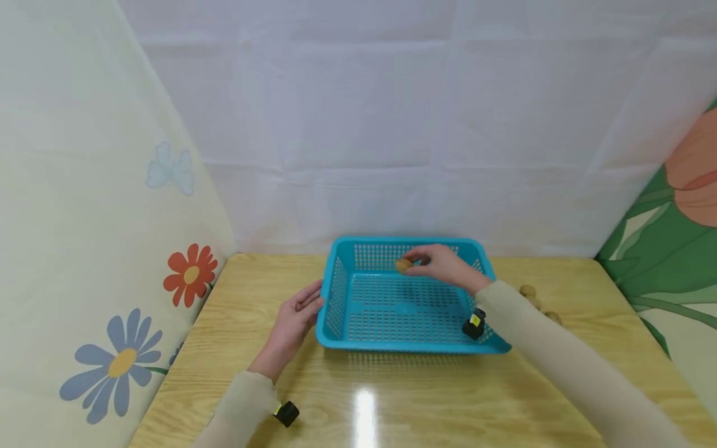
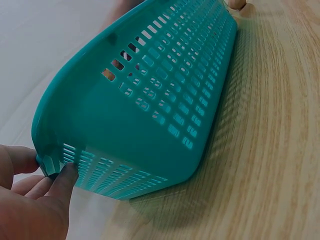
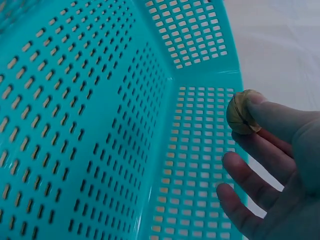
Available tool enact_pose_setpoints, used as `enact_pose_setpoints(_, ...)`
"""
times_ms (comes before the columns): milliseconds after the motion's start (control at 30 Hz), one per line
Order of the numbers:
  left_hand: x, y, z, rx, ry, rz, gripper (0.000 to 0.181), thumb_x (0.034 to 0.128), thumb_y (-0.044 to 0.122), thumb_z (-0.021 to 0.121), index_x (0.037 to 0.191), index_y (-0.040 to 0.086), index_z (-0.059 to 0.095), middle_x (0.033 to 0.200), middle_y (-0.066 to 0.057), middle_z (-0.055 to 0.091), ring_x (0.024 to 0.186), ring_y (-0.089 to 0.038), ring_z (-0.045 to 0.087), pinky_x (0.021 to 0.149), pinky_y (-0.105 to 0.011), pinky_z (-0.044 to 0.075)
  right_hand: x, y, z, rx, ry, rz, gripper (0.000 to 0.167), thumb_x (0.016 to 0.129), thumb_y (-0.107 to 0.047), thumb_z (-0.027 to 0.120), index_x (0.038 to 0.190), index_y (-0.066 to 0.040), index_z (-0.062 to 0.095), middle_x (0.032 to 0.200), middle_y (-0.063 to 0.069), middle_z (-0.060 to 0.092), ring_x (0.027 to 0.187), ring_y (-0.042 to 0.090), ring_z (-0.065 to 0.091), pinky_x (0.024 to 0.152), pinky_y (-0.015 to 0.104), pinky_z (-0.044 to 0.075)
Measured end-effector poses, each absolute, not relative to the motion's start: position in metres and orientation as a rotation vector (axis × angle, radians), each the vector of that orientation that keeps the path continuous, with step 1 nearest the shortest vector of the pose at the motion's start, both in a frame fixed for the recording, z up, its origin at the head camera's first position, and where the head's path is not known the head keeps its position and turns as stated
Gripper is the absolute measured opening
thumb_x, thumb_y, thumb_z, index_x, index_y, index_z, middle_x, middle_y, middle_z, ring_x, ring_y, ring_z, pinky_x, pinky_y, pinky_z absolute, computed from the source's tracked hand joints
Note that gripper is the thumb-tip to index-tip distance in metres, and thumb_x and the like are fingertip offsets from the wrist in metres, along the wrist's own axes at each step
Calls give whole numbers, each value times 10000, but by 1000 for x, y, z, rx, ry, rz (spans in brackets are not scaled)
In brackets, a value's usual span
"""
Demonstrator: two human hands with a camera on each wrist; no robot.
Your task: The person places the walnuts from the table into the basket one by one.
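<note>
A blue-green plastic basket (image 1: 411,347) with slotted walls sits on the wooden table; its inside shows bare floor. My left hand (image 1: 292,320) is at its left rim, and the left wrist view shows thumb and fingers (image 2: 63,187) pinching the rim of the basket (image 2: 115,120). Over the basket's back part, my right hand (image 1: 442,266) holds a small round brown walnut-like thing (image 1: 403,266). The right wrist view has this walnut (image 3: 242,112) pinched between thumb and forefinger, the other fingers of the hand (image 3: 280,165) loosely bent.
Several similar brown round things (image 1: 528,291) lie on the table right of the basket, partly behind my right sleeve (image 1: 560,354). White cloth (image 1: 358,124) hangs behind the table (image 1: 448,404); flower-patterned cloth (image 1: 112,218) stands at both sides.
</note>
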State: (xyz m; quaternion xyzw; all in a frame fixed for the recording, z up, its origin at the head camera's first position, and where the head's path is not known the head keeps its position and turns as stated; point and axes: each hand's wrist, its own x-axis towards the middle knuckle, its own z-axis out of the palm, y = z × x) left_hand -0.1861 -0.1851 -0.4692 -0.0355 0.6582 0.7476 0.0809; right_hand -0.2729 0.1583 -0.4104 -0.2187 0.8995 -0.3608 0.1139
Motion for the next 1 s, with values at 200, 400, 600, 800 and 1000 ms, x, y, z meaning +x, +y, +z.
enact_pose_setpoints(200, -183, -187, -469, -104, 1941, 2244, 525, 1068, 90, 585, 1567, 23, 437, 1564, -188, 496, 1233, -106, 640, 988, -264, 567, -290, 123, -426, -693, 2577, -1053, 410, 988, -216, 745, 1366, -73, 676, 1276, 115, 696, 1142, 281, 661, 932, 437, 585)
enact_pose_setpoints(400, -178, -185, -471, -95, 1946, 2252, 516, 1065, 85, 587, 1558, 20, 450, 1551, -186, 512, 1248, -133, 639, 977, -267, 573, -298, 94, -449, -731, 2593, -917, 373, 992, -219, 740, 1326, -60, 694, 1247, 102, 717, 1177, 282, 655, 955, 428, 580)
enact_pose_setpoints(600, -177, -181, -473, -86, 1959, 2249, 515, 1062, 95, 599, 1552, 17, 461, 1531, -199, 530, 1224, -122, 650, 974, -268, 575, -297, 78, -468, -733, 2590, -868, 351, 990, -213, 742, 1300, -54, 704, 1243, 106, 715, 1174, 283, 653, 961, 431, 574)
enact_pose_setpoints(800, -178, -180, -473, -70, 1957, 2262, 525, 1054, 108, 616, 1551, 27, 466, 1529, -194, 536, 1239, -145, 647, 984, -278, 574, -298, 71, -474, -661, 2623, -912, 347, 988, -242, 748, 1297, -89, 704, 1267, 91, 708, 1200, 269, 644, 991, 436, 562)
enact_pose_setpoints(1000, -180, -180, -473, -87, 1937, 2261, 506, 1058, 97, 609, 1548, 68, 487, 1528, -165, 547, 1281, -167, 626, 998, -285, 568, -296, 82, -469, -647, 2603, -960, 410, 990, -212, 742, 1361, -58, 659, 1265, 109, 714, 1206, 292, 648, 998, 447, 564)
